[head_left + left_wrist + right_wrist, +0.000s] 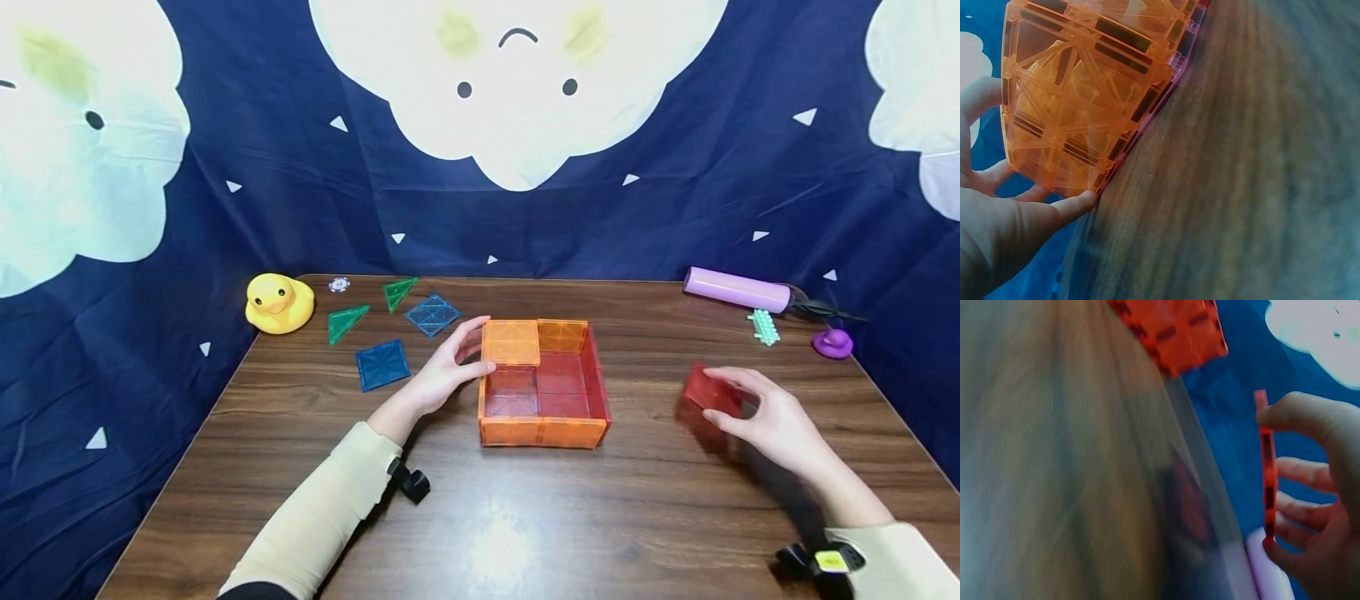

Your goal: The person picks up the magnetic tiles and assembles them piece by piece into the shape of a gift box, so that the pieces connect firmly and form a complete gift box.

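Note:
An open-topped box of see-through magnetic tiles (542,432) stands mid-table, with orange front and left walls, a red right wall and a reddish floor. One orange square tile (511,342) lies flat across its back left corner. My left hand (441,375) holds the box at its left side, thumb and fingers spread along the orange wall (1066,125). Off to the right, my right hand (776,421) pinches a red square magnetic tile (705,390) above the table. In the right wrist view this red tile (1268,469) appears edge-on between thumb and fingers.
Blue square tiles (382,365) and green triangle tiles (348,323) lie left of the box. A yellow duck (279,304) and a poker chip (339,285) sit back left. Back right are a lilac cylinder (737,289), a mint textured piece (764,327) and a purple duck (832,342).

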Tool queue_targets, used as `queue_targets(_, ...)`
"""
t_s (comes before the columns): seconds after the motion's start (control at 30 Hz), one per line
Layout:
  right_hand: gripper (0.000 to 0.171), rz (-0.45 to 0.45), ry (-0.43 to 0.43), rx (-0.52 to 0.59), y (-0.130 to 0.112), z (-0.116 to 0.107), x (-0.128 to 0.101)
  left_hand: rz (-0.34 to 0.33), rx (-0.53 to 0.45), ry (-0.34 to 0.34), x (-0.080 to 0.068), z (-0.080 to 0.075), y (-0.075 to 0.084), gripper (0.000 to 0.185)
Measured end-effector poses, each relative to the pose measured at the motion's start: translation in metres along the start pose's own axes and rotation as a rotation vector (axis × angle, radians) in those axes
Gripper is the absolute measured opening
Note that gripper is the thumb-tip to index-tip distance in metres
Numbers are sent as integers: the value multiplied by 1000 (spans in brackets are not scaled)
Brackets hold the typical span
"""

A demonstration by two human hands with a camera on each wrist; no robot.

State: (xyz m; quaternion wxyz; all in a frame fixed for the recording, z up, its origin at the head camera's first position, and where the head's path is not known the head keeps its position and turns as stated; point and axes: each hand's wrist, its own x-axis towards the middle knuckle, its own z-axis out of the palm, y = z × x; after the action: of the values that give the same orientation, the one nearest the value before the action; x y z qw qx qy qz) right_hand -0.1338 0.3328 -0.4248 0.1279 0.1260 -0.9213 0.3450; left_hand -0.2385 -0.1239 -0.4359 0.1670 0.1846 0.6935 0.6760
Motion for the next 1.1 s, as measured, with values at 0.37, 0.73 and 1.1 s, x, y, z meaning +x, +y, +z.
queue_targets(0.37,58,-237,-116,59,-60,38,74,8,12,1,1,1,-3,75)
queue_targets(0.73,58,-295,-277,97,-83,72,120,23,38,18,1,-1,-4,76)
queue_targets(1.1,55,-360,-315,88,-93,87,133,25,44,14,0,-1,-3,75)
